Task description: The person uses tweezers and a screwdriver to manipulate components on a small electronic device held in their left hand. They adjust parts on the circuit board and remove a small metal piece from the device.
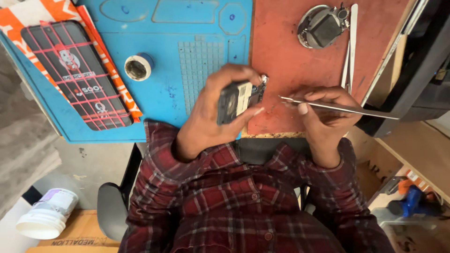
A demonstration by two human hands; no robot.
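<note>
Red plaid shirt [234, 206] fills the near foreground, sleeves leading up to both hands. Lower left, on the floor, a white tub [47, 213] with a pale label lies beside a brown cardboard box [75, 236] printed in dark letters. Lower right, a blue and orange tool [415, 197] lies among clutter.

Left hand [220, 110]: fingers curled shut around a small dark device [236, 100] with a pale label on its face, held over the table's near edge where blue mat [168, 89] meets red mat [290, 61]. Small metal parts project from the device's upper right end.

Right hand [323, 110]: fingers pinched closed on metal tweezers [337, 107], tips pointing left, near the device but apart from it.

Between the hands and the far objects the red mat offers bare surface. On the blue mat, a roll of tape [138, 67] stands left of a moulded grid. Further left, a flat black package [75, 75] with pink crossing lines and a round emblem rests on an orange and white wrapper [28, 16]. Far right, a round opened gadget [322, 27] and a second pair of tweezers [349, 51] lie near the wooden edge.
</note>
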